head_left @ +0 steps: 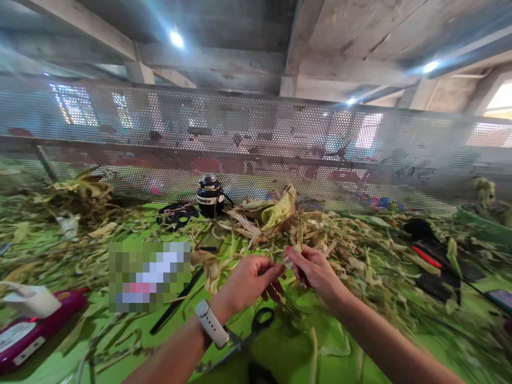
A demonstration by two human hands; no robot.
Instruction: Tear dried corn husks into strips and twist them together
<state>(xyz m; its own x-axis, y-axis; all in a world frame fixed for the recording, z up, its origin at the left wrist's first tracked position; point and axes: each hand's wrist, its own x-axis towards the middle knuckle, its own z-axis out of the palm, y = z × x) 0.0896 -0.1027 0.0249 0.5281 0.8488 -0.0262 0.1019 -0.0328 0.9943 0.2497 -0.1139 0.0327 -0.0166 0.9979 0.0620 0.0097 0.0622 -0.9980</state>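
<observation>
Both hands meet near the middle of the green table. My left hand, with a pale watch band on the wrist, has its fingertips pinched on a thin dry leaf strip. The fingers of my right hand are closed on a pale dry leaf piece that sticks up above them. Below the hands, dark-handled scissors lie on the green surface. Dry leaves are heaped behind and to the right of my hands.
A black jug stands at the back before a perforated metal screen. A magenta power strip with a white plug lies at the left. Dark items and a phone are at the right. A black strip lies left of my hands.
</observation>
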